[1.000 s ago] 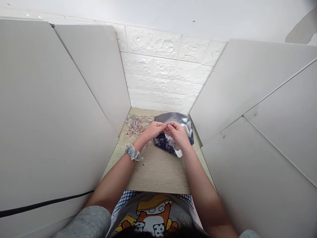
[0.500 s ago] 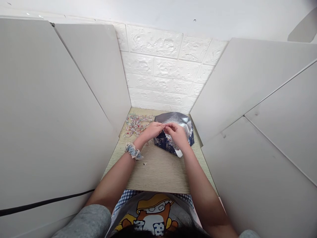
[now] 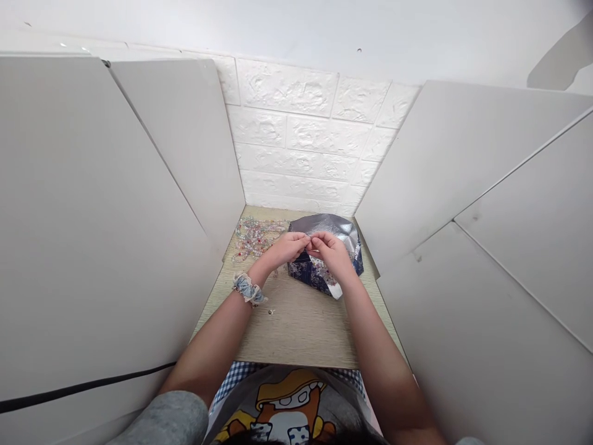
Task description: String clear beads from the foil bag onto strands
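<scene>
My left hand [image 3: 291,246] and my right hand [image 3: 330,250] meet fingertip to fingertip in front of the open bag. Both are closed in a pinch; whatever lies between the fingers is too small to make out. Beneath them sits a dark blue patterned bag [image 3: 303,275] with a silvery lining, its mouth spread wide. Small loose beads [image 3: 319,267] show inside it, partly covered by my right hand. Left of my left hand lies a heap of colourful bead strings [image 3: 254,238] on the table.
The small wooden table [image 3: 296,334] is hemmed in by a grey-white panel on the left [image 3: 185,123] and another on the right [image 3: 417,173]. A white brick-pattern wall [image 3: 306,133] closes the back. One tiny object [image 3: 271,312] lies near my left wrist.
The view has tilted slightly, so everything sits a little lower in the picture. My hands stay together over the bag, with the fingers shifted slightly.
</scene>
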Tool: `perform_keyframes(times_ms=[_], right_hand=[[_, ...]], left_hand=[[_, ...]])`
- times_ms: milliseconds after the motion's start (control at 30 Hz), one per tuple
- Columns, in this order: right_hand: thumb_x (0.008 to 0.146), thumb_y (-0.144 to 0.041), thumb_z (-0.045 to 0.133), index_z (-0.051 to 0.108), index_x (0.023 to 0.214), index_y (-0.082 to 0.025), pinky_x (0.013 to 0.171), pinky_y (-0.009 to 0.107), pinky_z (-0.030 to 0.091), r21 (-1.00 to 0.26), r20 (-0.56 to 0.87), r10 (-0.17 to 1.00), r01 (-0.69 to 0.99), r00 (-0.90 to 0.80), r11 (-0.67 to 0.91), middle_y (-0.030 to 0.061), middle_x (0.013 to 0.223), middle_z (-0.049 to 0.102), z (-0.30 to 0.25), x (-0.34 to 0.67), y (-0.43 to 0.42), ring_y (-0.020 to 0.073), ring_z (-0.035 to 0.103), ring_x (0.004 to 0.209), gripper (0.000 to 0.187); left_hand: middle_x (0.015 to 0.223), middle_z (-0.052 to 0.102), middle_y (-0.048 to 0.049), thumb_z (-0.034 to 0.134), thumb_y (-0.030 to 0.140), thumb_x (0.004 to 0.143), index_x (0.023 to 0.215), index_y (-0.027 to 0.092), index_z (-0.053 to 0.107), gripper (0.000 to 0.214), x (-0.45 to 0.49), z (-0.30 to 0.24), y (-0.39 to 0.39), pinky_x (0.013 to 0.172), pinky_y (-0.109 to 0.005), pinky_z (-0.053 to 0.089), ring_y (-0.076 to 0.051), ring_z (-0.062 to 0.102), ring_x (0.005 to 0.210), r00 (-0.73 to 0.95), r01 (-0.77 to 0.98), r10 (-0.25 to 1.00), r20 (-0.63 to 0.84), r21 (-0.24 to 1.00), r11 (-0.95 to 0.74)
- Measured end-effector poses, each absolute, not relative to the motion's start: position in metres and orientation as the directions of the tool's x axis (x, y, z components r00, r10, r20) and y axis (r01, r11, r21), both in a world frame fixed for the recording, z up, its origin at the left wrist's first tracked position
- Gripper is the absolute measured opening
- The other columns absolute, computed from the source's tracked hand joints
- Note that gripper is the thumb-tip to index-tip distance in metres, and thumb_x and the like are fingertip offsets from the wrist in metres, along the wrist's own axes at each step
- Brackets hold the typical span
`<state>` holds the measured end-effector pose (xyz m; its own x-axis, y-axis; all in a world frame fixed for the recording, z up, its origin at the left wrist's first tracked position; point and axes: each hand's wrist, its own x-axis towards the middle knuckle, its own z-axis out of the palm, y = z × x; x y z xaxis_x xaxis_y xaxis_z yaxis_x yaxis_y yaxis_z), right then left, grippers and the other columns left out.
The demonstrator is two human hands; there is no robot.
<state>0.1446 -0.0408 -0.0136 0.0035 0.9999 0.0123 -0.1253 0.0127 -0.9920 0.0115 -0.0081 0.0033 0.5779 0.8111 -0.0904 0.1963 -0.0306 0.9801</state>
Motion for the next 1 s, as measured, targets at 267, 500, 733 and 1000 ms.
perform_keyframes(times_ms=[267,500,733,1000], right_hand=[[0.065,-0.035,0.058,0.051,0.076,-0.019,0.072,0.024,0.048,-0.97,-0.049,0.999,-0.237,-0.007,-0.049,-0.002,0.071,0.059,-0.0126,0.1458,-0.0404,0.0078,0.058,0.07,0.02],[0.066,-0.033,0.057,0.052,0.076,-0.019,0.071,0.025,0.049,-0.988,-0.041,0.999,-0.152,0.005,-0.04,-0.0022,0.07,0.059,-0.0117,0.1441,-0.0414,0.0083,0.058,0.069,0.018],[0.067,-0.033,0.055,0.052,0.076,-0.018,0.071,0.027,0.049,-0.996,-0.029,0.999,-0.085,0.022,-0.027,-0.0006,0.073,0.059,-0.0104,0.1432,-0.0428,0.0107,0.059,0.073,0.017],[0.067,-0.033,0.054,0.053,0.076,-0.018,0.073,0.03,0.049,-1.0,-0.014,1.0,-0.022,0.02,-0.014,0.0003,0.073,0.059,-0.0141,0.1432,-0.0409,0.0119,0.059,0.072,0.017]], left_hand=[[0.045,0.026,0.0067,0.04,0.031,0.071,0.057,0.016,0.037,0.021,0.0115,0.0052,-0.0093,0.036,-0.017,0.016,-0.003,0.023,0.037,0.538,0.16,0.843,-0.025,0.984,-0.073],[0.044,0.027,0.0064,0.038,0.028,0.069,0.054,0.016,0.036,0.019,0.0124,0.0055,-0.009,0.038,-0.018,0.016,-0.003,0.025,0.037,0.518,0.176,0.855,0.015,0.977,-0.123],[0.04,0.029,0.0063,0.036,0.023,0.067,0.052,0.015,0.04,0.017,0.0119,0.0077,-0.0106,0.039,-0.019,0.018,-0.004,0.025,0.038,0.476,0.234,0.878,0.054,0.955,-0.185],[0.04,0.029,0.006,0.037,0.023,0.066,0.051,0.015,0.042,0.018,0.0125,0.0041,-0.0075,0.04,-0.02,0.016,-0.005,0.025,0.039,0.447,0.302,0.892,0.059,0.929,-0.213]])
